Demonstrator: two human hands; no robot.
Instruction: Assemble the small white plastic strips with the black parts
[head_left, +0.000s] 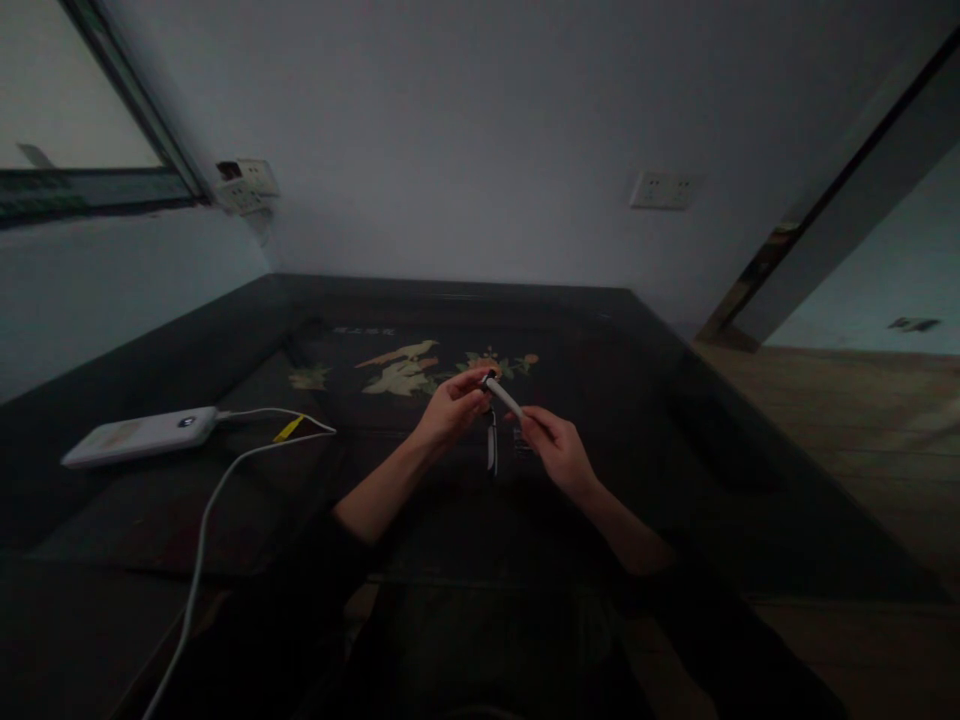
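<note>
A person's 2 hands meet over a dark lacquered table [615, 330] w/ a painted floral inlay [409, 368], working a slim white pen-like stick [504, 397] held tilted betw. them. Left hand [452, 408] pinches the stick's upper, dark-tipped end, fingers closed on it; right hand [553, 448] clamps the lower end betw. thumb and fingers, prob. to steady it while the tip is handled. A small dark-and-white piece [492, 447] hangs or stands just below the stick; can't tell which in the dim light. Well apart at left, a white power bank [142, 436] lies flat, its white cable [202, 530] trailing toward the near edge
</note>
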